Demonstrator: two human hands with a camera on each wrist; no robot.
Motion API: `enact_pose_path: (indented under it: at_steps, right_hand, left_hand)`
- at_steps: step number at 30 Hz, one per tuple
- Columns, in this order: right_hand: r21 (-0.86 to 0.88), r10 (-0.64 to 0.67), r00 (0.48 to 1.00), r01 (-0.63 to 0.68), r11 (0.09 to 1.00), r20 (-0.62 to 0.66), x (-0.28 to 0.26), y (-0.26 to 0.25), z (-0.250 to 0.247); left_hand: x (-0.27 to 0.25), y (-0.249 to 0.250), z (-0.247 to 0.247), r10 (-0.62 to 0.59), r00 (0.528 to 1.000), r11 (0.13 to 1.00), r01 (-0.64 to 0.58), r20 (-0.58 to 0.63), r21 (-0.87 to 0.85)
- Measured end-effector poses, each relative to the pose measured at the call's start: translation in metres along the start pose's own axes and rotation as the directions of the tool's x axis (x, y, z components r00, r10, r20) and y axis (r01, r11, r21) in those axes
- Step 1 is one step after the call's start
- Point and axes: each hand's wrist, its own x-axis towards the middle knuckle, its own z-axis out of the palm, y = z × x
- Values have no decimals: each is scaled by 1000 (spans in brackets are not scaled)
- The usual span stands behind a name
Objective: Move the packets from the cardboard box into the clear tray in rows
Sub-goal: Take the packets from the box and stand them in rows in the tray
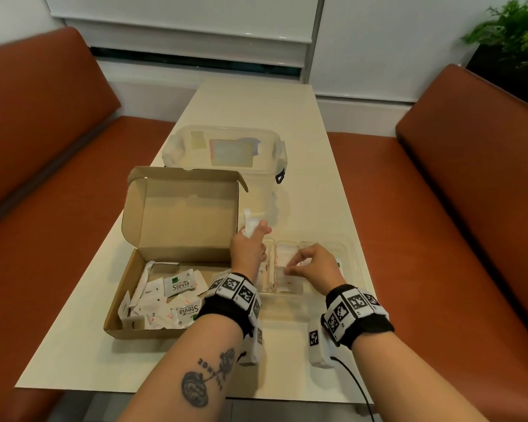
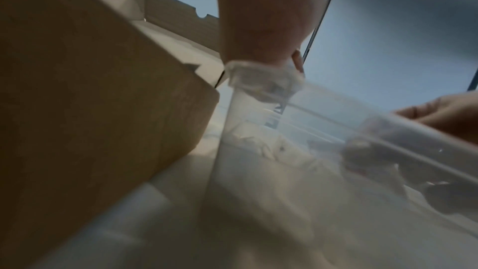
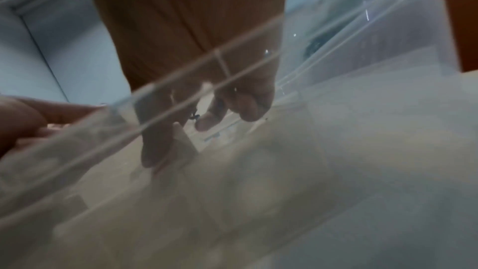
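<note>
Left hand (image 1: 250,242) pinches white packets (image 1: 250,222) above the clear tray (image 1: 352,254), probably feeding the right hand (image 1: 313,263), whose curled fingertips seemingly straighten a row inside.

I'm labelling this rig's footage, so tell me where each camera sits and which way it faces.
Head: worn on the head, looking forward and down at the table, cardboard box and clear tray; both forearms and hands show.
Left wrist: low beside the box, looking along the left hand, which holds white packets.
Right wrist: looking through the tray wall at the right hand, its fingers in the tray.
Shared: the wrist views both show the tray and the other hand.
</note>
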Motion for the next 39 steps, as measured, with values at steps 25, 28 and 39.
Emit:
enact_pose_path:
  at_steps: [25,28,39]
  right_hand:
    - [-409,-120,989,146,901,88,-2,6,15]
    - [-401,-105,991,129,907,80,-2,6,14]
    - [114,-125,967,153,982,-222,-4,-29,7]
  left_hand:
    - [3,-5,0,-17,1000,998,16,23,61]
    - [1,0,1,-42,997,999,43,60,-10]
    - [-11,15,5,-159,959,980,182,235,-82]
